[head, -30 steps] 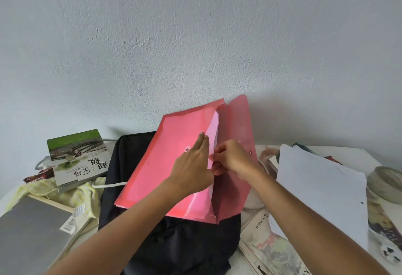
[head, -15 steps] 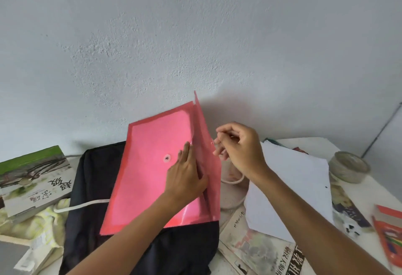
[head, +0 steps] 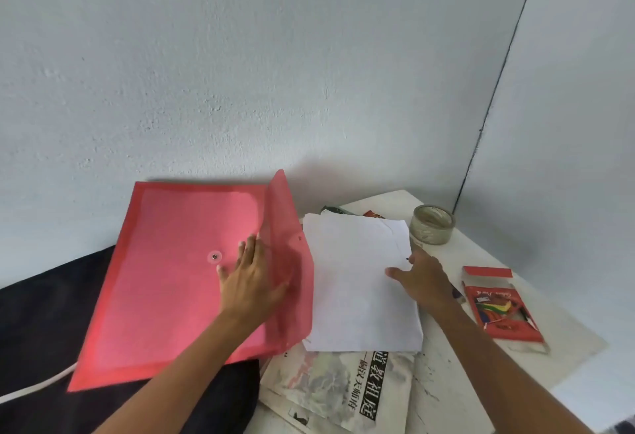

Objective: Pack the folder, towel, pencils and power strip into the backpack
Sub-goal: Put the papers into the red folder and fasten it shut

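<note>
A red plastic folder (head: 165, 279) lies tilted on the black backpack (head: 44, 330), its flap (head: 292, 261) standing open to the right. My left hand (head: 251, 282) rests flat on the folder beside the flap, fingers straight. My right hand (head: 419, 279) touches the right side of a stack of white paper (head: 354, 289) next to the folder, thumb lying on the top sheet. A red box of coloured pencils (head: 498, 303) lies at the right on the white table (head: 481, 382). A white cord (head: 37, 385) runs over the backpack at lower left. Towel and power strip are out of view.
A roll of tape (head: 433, 224) stands at the back right near the wall corner. A newspaper (head: 343, 389) lies under the paper stack. Small items (head: 343, 210) peek out behind the paper. The table edge runs along the right side.
The view has swung right. The folder now lies lower on the backpack. My right hand has let go of the flap and moved right onto the paper stack.
</note>
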`<state>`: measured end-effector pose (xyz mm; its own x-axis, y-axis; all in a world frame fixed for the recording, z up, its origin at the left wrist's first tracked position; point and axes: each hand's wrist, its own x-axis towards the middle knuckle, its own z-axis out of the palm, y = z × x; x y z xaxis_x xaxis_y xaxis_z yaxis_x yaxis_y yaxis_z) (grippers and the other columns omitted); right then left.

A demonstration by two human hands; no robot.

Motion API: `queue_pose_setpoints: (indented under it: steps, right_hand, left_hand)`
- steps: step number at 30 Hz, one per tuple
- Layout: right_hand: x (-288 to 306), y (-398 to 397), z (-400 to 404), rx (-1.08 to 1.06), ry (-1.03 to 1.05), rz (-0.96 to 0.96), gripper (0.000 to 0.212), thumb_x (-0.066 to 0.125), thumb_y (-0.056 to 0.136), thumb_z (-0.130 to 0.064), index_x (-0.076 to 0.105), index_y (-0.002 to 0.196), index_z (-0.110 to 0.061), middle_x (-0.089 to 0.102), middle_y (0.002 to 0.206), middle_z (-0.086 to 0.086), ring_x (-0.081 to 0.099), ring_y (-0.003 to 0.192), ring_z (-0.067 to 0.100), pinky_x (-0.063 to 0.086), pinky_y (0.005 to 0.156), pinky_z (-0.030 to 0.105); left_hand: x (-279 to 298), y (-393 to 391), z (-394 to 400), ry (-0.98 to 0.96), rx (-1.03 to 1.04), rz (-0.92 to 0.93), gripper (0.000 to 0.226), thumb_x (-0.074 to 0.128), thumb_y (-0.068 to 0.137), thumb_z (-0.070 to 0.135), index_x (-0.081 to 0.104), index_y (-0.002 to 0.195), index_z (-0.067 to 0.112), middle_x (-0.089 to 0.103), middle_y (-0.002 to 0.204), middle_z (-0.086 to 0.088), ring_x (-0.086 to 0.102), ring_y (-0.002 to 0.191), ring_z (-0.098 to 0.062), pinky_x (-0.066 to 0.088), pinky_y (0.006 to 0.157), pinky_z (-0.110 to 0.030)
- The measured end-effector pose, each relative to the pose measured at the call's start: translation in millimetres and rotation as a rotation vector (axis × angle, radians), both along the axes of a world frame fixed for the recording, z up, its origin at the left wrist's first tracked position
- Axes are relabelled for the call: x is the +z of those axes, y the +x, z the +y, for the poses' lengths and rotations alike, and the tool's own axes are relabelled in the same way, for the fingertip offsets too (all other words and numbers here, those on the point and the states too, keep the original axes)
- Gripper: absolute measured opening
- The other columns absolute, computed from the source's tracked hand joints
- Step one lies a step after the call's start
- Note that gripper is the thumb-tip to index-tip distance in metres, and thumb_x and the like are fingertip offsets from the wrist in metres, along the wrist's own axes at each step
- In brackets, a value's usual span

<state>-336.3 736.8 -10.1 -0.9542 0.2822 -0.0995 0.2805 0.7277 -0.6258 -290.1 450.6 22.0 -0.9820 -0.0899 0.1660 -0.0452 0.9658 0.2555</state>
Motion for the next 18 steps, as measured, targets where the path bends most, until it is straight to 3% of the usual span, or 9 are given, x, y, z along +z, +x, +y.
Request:
queue_pose_setpoints:
  steps: [3,9,12,16,18]
  right_hand:
    - [-4,-1,5,-0.015,0.026,-0.067,0.074,0.076,0.073,-0.051,0.046,0.126,-0.008,0.056,0.122,0.008,0.055,0.113,0.03,0.041,0.077,0.032]
    - [-9,-16,11,-0.068,-0.045,-0.099,0.066,0.084,0.066,-0.038,0.053,0.114,-0.005,0.063,0.106,0.009,0.06,0.099,0.031,0.043,0.071,0.032]
    - [-11,-15,9,-0.082,-0.058,-0.08,0.071,0.084,0.061,-0.047,0.053,0.11,-0.006,0.063,0.1,0.007,0.061,0.092,0.029,0.041,0.064,0.03]
    - [-15,-19,9,-0.081,-0.089,-0.087,0.089,0.089,0.054,-0.044,0.046,0.122,-0.006,0.06,0.113,0.007,0.059,0.107,0.032,0.047,0.082,0.037]
    - [-18,-25,13,-0.063,-0.147,-0.139,0.082,0.089,0.05,-0.04,0.053,0.115,-0.005,0.063,0.11,0.008,0.06,0.104,0.033,0.048,0.089,0.042]
  left_hand:
    - [-4,1,3,0.014,-0.025,0.0,0.094,0.064,0.082,0.044,0.01,0.151,0.007,0.007,0.161,-0.007,0.01,0.148,-0.021,0.023,0.113,-0.054]
    - [-3,10,1,0.068,-0.059,0.045,0.096,0.07,0.081,0.039,0.014,0.152,0.005,0.008,0.161,-0.008,0.017,0.147,-0.024,0.025,0.113,-0.052]
    - [-1,15,1,0.085,-0.061,0.062,0.096,0.072,0.08,0.035,0.015,0.152,0.005,0.009,0.161,-0.009,0.021,0.146,-0.025,0.029,0.112,-0.052]
    - [-3,17,1,0.095,-0.061,0.07,0.099,0.073,0.079,0.034,0.014,0.152,0.005,0.007,0.161,-0.008,0.022,0.146,-0.025,0.031,0.111,-0.052]
    - [-3,18,1,0.103,-0.066,0.071,0.099,0.072,0.079,0.034,0.012,0.152,0.006,0.005,0.161,-0.006,0.02,0.146,-0.024,0.03,0.112,-0.052]
